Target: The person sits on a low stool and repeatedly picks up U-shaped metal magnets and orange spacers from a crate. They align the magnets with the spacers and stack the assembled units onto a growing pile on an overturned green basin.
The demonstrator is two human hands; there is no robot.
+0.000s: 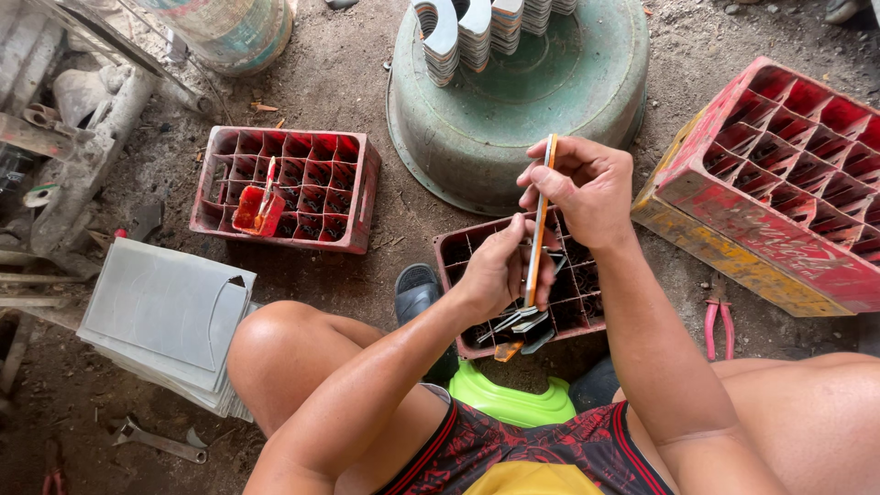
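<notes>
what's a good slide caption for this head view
Seated over a red crate, both hands, left hand and right hand, hold a thin orange-edged strip upright on a dirt floor.

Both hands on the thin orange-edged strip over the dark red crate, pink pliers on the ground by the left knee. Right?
Not quite. The head view shows the pink pliers on the ground by the right knee, under the big tilted red crate. The rest holds: left hand and right hand both hold the orange-edged strip over the dark red crate.

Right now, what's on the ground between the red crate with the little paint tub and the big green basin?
Only bare dirt ground separates the red crate from the green basin, as the head view shows.
</notes>
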